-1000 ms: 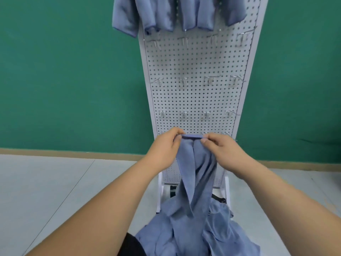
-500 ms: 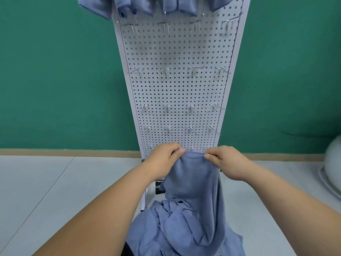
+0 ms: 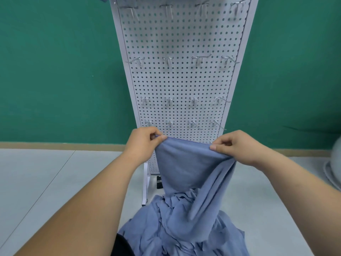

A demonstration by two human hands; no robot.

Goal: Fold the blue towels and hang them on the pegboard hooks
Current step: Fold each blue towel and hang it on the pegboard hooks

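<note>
I hold a blue towel [image 3: 184, 163] by its top edge in front of the white pegboard [image 3: 180, 80]. My left hand [image 3: 142, 143] pinches the edge's left end and my right hand [image 3: 238, 146] pinches its right end, so the edge is stretched between them. The towel's lower part hangs down into a heap of blue towels [image 3: 184, 228] at the bottom of the view. Rows of bare metal hooks [image 3: 168, 60] stick out of the board above my hands.
The pegboard stands on a white frame foot [image 3: 146, 183] on the light grey floor [image 3: 46, 182], against a green wall [image 3: 55, 71]. A pale rounded object [image 3: 334, 169] sits at the right edge. Scraps of hung blue cloth show at the top edge.
My hands have moved apart, spreading the towel's top edge wider. The view has tilted down, so the hung towels at the board's top have nearly left the frame.
</note>
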